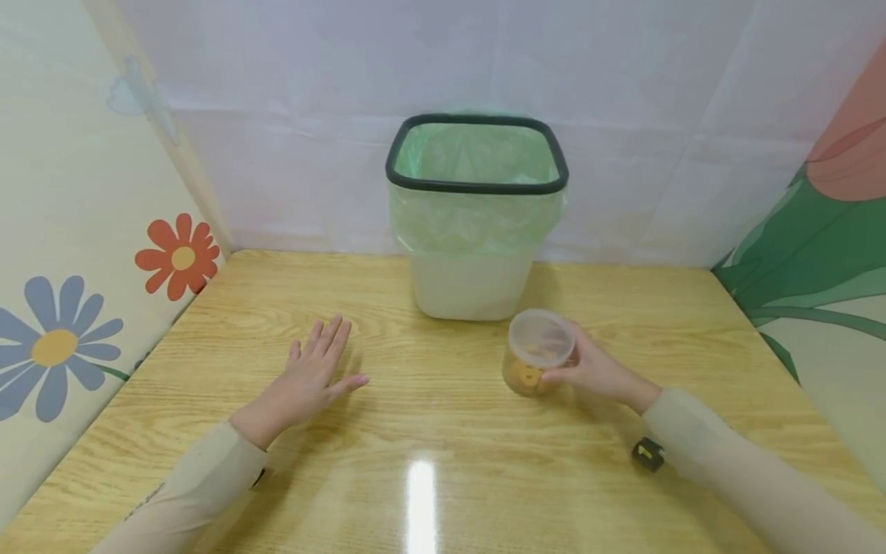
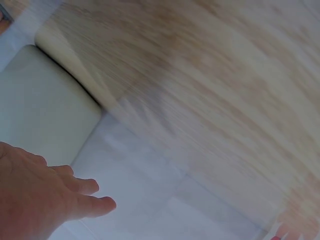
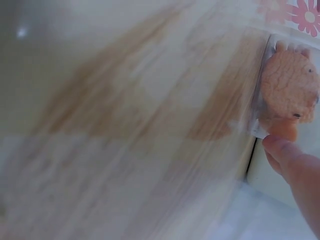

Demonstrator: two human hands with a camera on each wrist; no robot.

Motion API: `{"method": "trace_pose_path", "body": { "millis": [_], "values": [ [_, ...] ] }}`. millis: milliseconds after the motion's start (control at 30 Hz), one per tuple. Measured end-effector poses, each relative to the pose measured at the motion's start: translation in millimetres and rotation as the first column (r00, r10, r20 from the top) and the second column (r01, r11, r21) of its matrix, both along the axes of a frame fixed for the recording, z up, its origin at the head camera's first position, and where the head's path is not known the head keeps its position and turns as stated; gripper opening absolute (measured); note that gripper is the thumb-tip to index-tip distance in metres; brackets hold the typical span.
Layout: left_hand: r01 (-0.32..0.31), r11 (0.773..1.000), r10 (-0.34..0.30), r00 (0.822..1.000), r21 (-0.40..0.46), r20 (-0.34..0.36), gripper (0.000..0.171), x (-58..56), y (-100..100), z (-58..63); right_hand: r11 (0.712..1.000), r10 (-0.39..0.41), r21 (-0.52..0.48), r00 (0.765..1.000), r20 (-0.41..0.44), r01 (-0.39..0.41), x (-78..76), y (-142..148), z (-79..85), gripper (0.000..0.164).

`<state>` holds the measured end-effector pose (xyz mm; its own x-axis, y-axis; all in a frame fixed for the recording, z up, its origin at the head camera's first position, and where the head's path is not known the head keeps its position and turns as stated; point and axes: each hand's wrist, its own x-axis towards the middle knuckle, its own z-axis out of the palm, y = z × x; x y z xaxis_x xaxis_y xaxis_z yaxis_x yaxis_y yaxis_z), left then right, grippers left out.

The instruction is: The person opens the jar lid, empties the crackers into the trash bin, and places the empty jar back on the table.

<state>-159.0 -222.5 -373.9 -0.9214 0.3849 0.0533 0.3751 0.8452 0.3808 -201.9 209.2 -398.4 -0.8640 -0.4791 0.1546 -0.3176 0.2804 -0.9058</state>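
In the head view, my right hand [image 1: 597, 368] grips a clear plastic tub [image 1: 541, 338] from its right side, thumb in front. Its round top looks whitish and translucent; whether a lid is on it I cannot tell. Orange pieces [image 1: 527, 375] lie low inside it. The right wrist view shows a round, rough orange-brown piece [image 3: 290, 86] behind the clear wall, close to my right fingertips [image 3: 274, 142]. My left hand [image 1: 311, 385] is held over the table on the left, its fingers extended and thumb apart, with nothing in it.
A white bin [image 1: 471, 285] with a green liner and dark rim stands at the back middle of the wooden table [image 1: 388, 431], just behind the tub. A small black object [image 1: 648, 455] with a yellow mark is at my right cuff. Fabric walls surround the table.
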Motion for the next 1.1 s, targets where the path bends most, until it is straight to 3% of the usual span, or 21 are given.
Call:
{"method": "trace_pose_path", "body": {
  "millis": [1100],
  "values": [
    [0.019, 1.000, -0.019, 1.000, -0.003, 0.000, 0.090, -0.2, 3.4, -3.3, 0.996, 0.076, -0.045, 0.997, 0.002, -0.076, -4.0, -14.6, 0.7, 0.092]
  ]
}}
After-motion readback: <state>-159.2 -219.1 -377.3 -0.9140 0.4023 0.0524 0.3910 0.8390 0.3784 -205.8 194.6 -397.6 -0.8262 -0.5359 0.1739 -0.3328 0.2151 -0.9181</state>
